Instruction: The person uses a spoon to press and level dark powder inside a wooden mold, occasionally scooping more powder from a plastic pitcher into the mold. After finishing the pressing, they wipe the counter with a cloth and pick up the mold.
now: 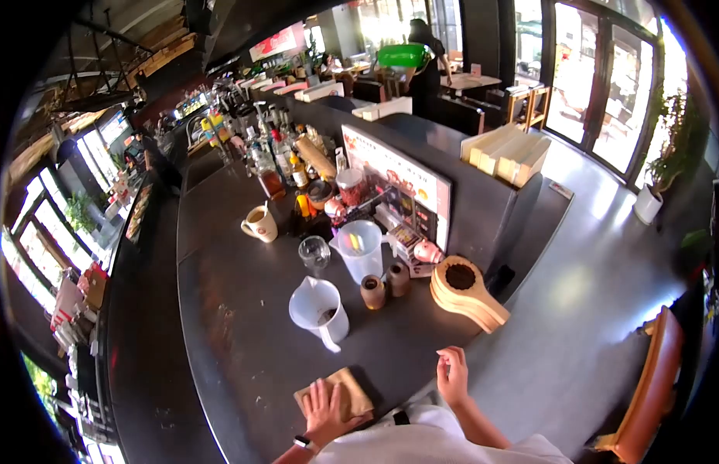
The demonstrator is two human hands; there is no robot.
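My left hand (pixel 323 412) lies flat, fingers spread, on a folded brown cloth (pixel 358 397) at the counter's near edge. My right hand (pixel 452 375) is raised by the counter's right edge, fingers loosely bent, with nothing visible in it. Ahead of the cloth stands a white plastic measuring jug (pixel 309 301) with something dark at its bottom. Behind it are a second jug (pixel 359 246) and a clear glass (pixel 314 251). Two small brown cups (pixel 373 294) stand to the right. Beyond my right hand sit stacked wooden paddle boards (pixel 483 308) with dark grounds in the top hollow.
A mug (pixel 259 223) stands on the dark counter (pixel 243 332). Bottles (pixel 270 174) and a menu board (pixel 406 185) line the back. To the right is a brown chair (pixel 649 387). Farther off, a person (pixel 429 62) stands near a table.
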